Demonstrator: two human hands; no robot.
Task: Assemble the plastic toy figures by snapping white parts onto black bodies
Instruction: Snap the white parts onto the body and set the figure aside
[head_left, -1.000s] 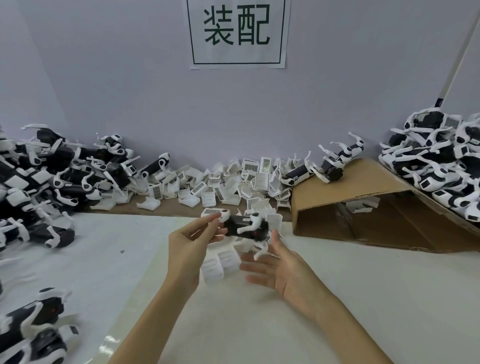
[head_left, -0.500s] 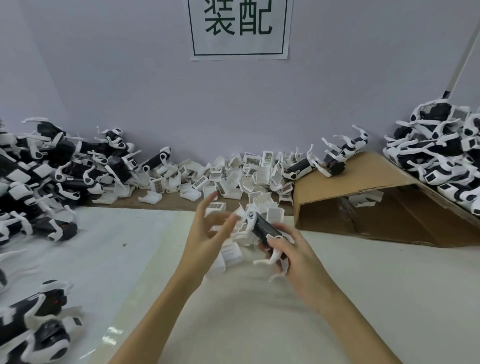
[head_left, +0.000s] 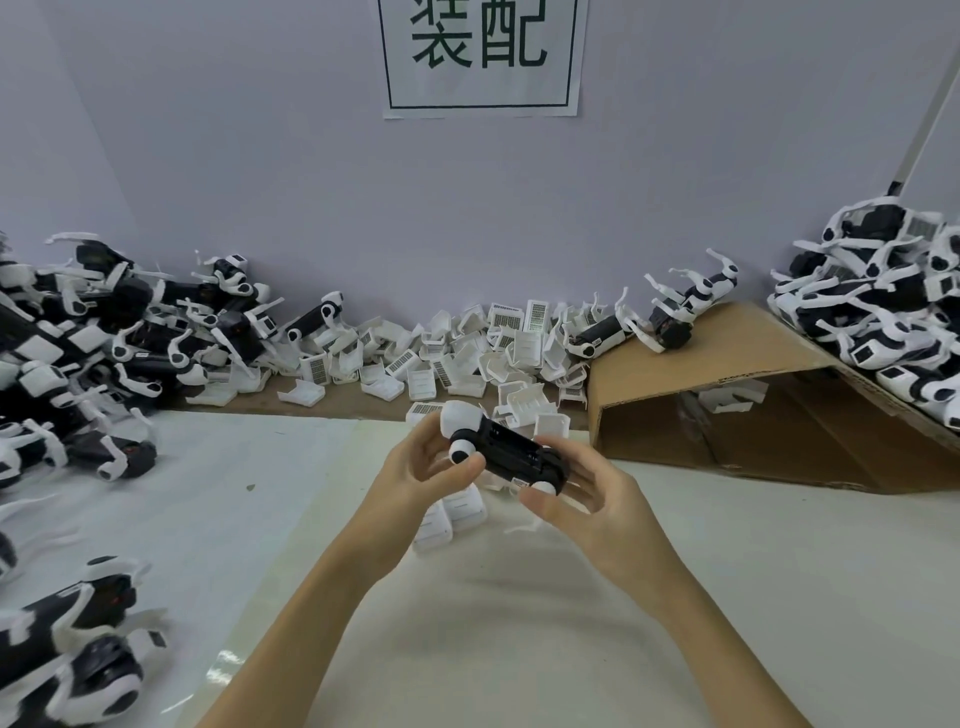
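Both hands grip 1 black body (head_left: 511, 457) above the table (head_left: 779, 571): left hand (head_left: 421, 478) pinching its white-capped end, right hand (head_left: 587, 499) curled round the other. Judged best: brace firmly, press the white part squarely until seated.

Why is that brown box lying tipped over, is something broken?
The cardboard box lies on its side, flattened askew, with toy dogs sprawled on top and a white part inside. Nothing looks broken. Both hands hold one toy.
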